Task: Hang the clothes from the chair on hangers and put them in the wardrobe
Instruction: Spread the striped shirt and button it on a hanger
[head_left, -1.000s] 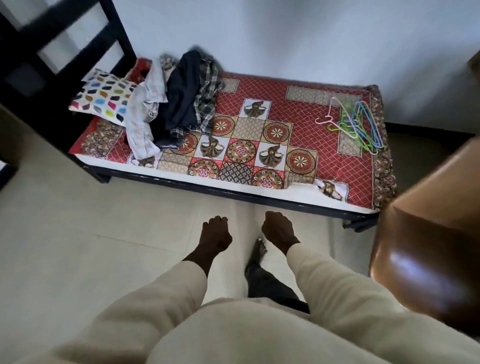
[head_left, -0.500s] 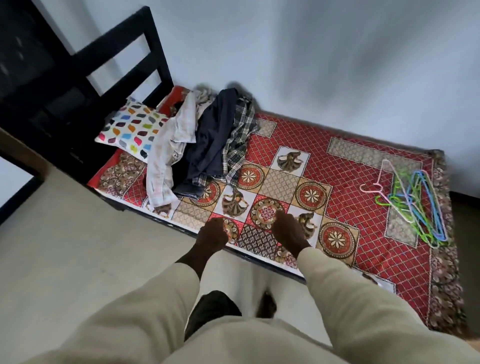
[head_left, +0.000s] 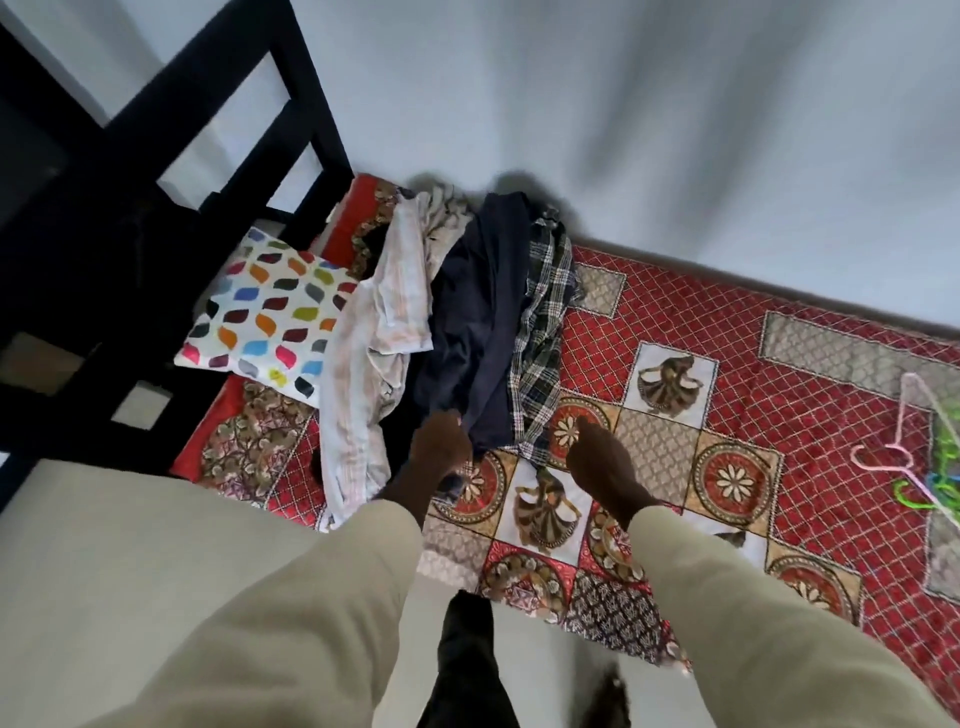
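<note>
Long loose beige sleeves (head_left: 322, 613) cover both arms to the wrists, above dark trousers (head_left: 467, 670).

Red bedspread (head_left: 727, 332) with lattice and floral medallion squares, white pillow (head_left: 270, 317) with multicoloured leaf shapes, pale striped shirt (head_left: 363, 353), navy garment (head_left: 478, 312), dark plaid shirt (head_left: 543, 332), pink and green hangers (head_left: 930, 457), beige sleeves (head_left: 311, 597), black bed frame (head_left: 156, 156).

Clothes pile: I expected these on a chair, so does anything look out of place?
Yes. The clothes lie heaped on the bed beside a pillow, not on a chair. The hangers lie loose in a tangle at the bed's far end.
</note>
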